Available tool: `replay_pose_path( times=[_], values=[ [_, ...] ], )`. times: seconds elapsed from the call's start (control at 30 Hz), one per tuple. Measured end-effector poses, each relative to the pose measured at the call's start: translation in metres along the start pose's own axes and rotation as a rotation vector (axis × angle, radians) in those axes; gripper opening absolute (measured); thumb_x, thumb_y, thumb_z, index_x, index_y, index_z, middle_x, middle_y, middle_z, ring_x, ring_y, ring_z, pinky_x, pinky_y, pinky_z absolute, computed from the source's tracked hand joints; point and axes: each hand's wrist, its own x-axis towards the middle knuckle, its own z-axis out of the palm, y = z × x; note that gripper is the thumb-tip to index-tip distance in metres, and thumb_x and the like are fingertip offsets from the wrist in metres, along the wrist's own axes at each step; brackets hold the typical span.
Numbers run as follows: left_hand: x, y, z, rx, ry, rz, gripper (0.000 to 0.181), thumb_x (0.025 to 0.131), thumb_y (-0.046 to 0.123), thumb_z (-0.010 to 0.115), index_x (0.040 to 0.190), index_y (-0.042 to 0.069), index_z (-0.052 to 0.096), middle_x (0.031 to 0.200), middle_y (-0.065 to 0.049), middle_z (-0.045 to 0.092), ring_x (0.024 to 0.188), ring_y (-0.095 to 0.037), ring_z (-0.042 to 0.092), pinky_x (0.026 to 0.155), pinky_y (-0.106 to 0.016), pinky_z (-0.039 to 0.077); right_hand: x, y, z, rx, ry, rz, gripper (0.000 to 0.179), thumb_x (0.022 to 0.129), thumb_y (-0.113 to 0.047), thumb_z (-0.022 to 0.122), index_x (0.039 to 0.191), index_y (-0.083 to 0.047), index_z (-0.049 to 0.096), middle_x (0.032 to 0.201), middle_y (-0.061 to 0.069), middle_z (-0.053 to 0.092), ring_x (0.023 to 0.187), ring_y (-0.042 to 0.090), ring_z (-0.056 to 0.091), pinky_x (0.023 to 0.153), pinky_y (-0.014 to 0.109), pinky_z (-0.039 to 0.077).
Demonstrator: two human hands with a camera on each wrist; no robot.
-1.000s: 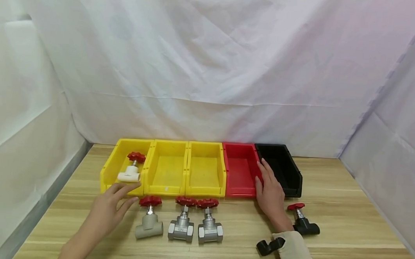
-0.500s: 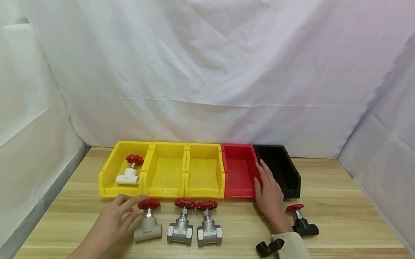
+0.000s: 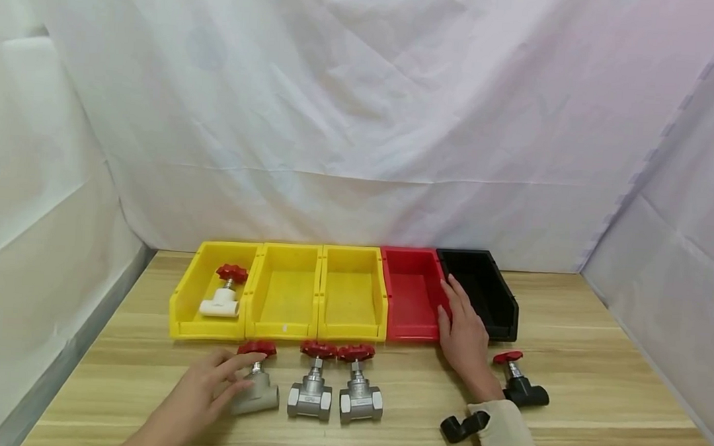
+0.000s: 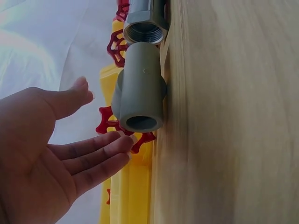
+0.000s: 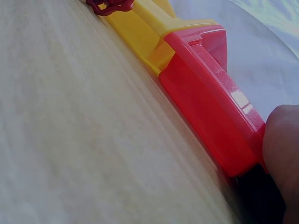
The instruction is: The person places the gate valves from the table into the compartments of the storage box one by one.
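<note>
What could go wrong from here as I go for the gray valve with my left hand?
Your left hand isn't closed around the gray valve, so a loose grip might let its rounded body roll or slip. The nearest metal valve sits close beside it and could get bumped. And the black valve lies right by your right wrist, so moving your right hand back might knock it.

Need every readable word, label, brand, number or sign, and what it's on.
Nothing legible.
Left metal valve: marking on body, too small to read.
Right metal valve: marking on body, also too small.
Grey valve: tiny mark, too blurred to read.
Second yellow bin from left: small pale patch, no text discernible.
</note>
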Motion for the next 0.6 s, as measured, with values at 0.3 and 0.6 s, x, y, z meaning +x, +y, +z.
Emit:
replay_pose_path(
  times=[0.3,0.6],
  values=[
    [0.002,0.006,-0.001,-0.055,-0.215,-0.122,0.039,0.090,0.030,0.067,0.128,0.028,0.060,0.095,0.008,0.050,0.073,-0.006,0.044,0.060,-0.023,0.043,0.001,0.000,-0.002,-0.001,0.012,-0.012,0.059,0.091,-0.011,0.064,0.145,-0.017,0.041,0.153,-0.001,0.032,0.114,0.031,0.054,0.074,0.051,0.049],
    [0.002,0.010,0.001,-0.043,-0.312,-0.201,0.039,0.089,0.045,0.062,0.125,0.030,0.062,0.099,0.006,0.049,0.078,-0.009,0.046,0.064,-0.025,0.044,0.000,0.000,-0.001,0.005,-0.006,0.002,0.060,0.091,-0.011,0.064,0.146,-0.018,0.040,0.153,0.001,0.031,0.118,0.032,0.051,0.077,0.053,0.048]
  ],
)
